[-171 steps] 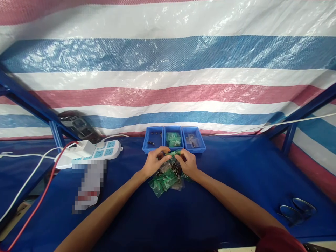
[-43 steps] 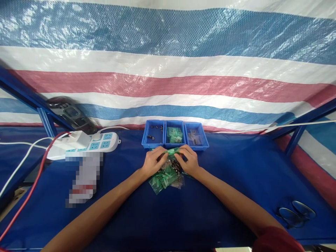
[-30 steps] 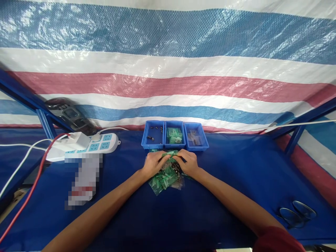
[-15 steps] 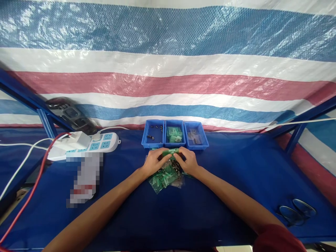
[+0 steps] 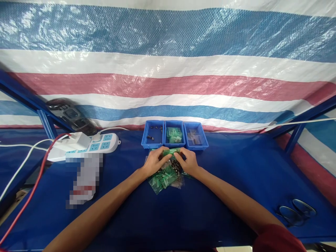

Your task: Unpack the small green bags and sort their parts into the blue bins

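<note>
Between my two hands is a small green plastic packet (image 5: pixel 171 151), stretched sideways just in front of the bins. My left hand (image 5: pixel 155 161) pinches its left end, and my right hand (image 5: pixel 188 161) pinches its right end. Under and in front of the hands lies a pile of green plastic bags (image 5: pixel 164 178) with pale slim pieces inside. Small dark metal fittings (image 5: pixel 175 165) show in the pile between my wrists. Behind the hands, the middle blue bin (image 5: pixel 174 123) holds more green packets. Its left neighbour, another blue bin (image 5: pixel 157 144), has several dark fittings in it.
The right blue bin (image 5: pixel 202 143) contains clear packets. A white power strip (image 5: pixel 111 143) with plugs and cables lies at left, near a blurred-out item (image 5: pixel 88 178) and a dark packaged object (image 5: pixel 72 115). Glasses (image 5: pixel 296 211) rest at right. Striped sheeting (image 5: pixel 168 87) hangs behind.
My hands keep their hold on the green packet. The packet and my right fingers have shifted very slightly to the right; the rest looks the same.
</note>
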`<state>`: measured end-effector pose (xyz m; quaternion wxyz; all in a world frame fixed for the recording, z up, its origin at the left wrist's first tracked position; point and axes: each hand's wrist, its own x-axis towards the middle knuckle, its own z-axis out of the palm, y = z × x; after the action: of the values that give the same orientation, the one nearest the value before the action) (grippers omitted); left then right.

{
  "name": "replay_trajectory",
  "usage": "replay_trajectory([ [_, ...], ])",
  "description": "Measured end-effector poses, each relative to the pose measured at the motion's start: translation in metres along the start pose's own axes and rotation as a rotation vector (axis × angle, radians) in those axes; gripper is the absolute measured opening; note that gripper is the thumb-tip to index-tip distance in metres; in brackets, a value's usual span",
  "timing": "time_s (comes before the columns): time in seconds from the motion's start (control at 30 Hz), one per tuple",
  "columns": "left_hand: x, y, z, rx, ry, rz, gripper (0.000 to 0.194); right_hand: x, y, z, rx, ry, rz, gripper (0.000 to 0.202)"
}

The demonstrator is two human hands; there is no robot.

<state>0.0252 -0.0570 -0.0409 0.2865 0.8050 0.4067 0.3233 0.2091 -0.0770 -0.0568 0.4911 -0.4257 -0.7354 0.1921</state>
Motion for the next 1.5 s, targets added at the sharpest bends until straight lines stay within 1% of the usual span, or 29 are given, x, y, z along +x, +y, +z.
replay_trajectory([
  [0.13, 0.001, 0.001, 0.000, 0.020, -0.022, 0.047, 0.025, 0.001, 0.001, -0.002, 0.058, 0.032, 0.099, 0.026],
  [0.2, 0.001, 0.001, 0.000, 0.023, -0.016, 0.072, 0.024, 0.002, 0.002, -0.002, 0.090, 0.018, 0.122, 0.026],
  [0.33, 0.001, -0.001, 0.000, 0.008, 0.018, 0.071, 0.021, 0.003, 0.003, -0.002, 0.090, -0.061, 0.061, 0.025],
  [0.47, 0.000, -0.003, 0.001, -0.005, 0.003, 0.048, 0.021, 0.004, 0.004, -0.001, 0.083, -0.071, 0.031, 0.018],
  [0.57, -0.001, -0.003, 0.002, -0.007, -0.016, 0.038, 0.019, 0.004, 0.004, 0.000, 0.066, -0.081, 0.029, 0.021],
  [0.7, -0.001, -0.003, 0.003, 0.001, 0.014, 0.040, 0.018, 0.004, 0.004, -0.001, 0.006, -0.092, 0.005, 0.030],
  [0.8, -0.001, -0.003, 0.002, 0.002, -0.017, 0.053, 0.017, 0.004, 0.005, 0.000, -0.019, -0.104, 0.001, 0.034],
  [0.87, 0.000, -0.004, 0.001, 0.033, -0.014, 0.066, 0.020, 0.003, 0.006, 0.000, -0.032, -0.119, -0.009, 0.036],
  [1.0, 0.001, -0.004, 0.001, 0.047, -0.008, 0.105, 0.029, 0.002, 0.009, 0.002, -0.056, -0.169, -0.094, 0.036],
  [1.07, 0.001, -0.003, 0.000, 0.025, -0.020, 0.102, 0.027, 0.001, 0.010, 0.003, -0.046, -0.180, -0.118, 0.034],
  [1.2, 0.000, 0.000, 0.001, 0.001, -0.009, 0.059, 0.024, 0.001, 0.009, 0.004, -0.050, -0.148, -0.101, 0.033],
  [1.3, 0.000, -0.002, 0.002, 0.019, 0.009, 0.060, 0.030, 0.001, 0.008, 0.003, -0.041, -0.139, -0.093, 0.033],
  [1.4, 0.001, -0.005, 0.003, 0.015, -0.009, 0.063, 0.036, 0.001, 0.006, 0.002, 0.009, -0.099, -0.035, 0.029],
  [1.5, 0.001, -0.005, 0.003, 0.052, -0.006, 0.067, 0.031, 0.001, 0.005, 0.002, 0.069, -0.058, 0.023, 0.021],
])
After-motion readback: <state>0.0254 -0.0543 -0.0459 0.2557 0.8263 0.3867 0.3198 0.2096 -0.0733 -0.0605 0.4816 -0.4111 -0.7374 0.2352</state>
